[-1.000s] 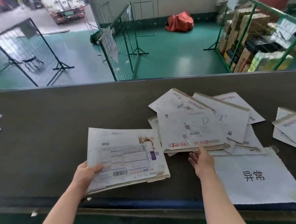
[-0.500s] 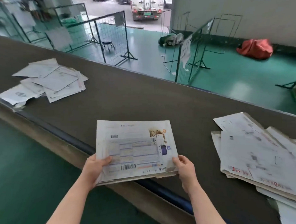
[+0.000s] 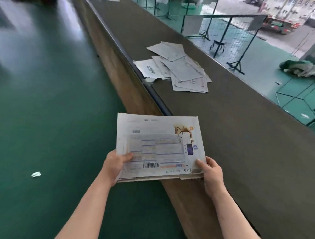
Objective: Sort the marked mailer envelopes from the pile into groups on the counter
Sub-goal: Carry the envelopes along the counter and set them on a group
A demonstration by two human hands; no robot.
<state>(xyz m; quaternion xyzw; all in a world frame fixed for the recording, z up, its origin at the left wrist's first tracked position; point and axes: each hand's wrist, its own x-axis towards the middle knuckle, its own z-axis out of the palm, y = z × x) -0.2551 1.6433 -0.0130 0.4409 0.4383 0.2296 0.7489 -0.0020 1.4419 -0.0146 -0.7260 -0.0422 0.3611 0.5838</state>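
Two hands pinch one marked mailer envelope (image 3: 160,146) by its near corners, left hand (image 3: 115,165) and right hand (image 3: 211,172), above the counter's (image 3: 241,140) near edge. Carrying step; next, likely lay it on the far group (image 3: 180,70).

A parcel sorting depot or warehouse. A long dark counter (image 3: 224,121) like a conveyor belt runs away beyond the grip, with a heap of mailers (image 3: 180,70) lying on it further along. Left of the grip spreads a green painted floor (image 3: 46,115). Far right stand wire-mesh barriers (image 3: 227,32) and a delivery truck (image 3: 285,14) outside.
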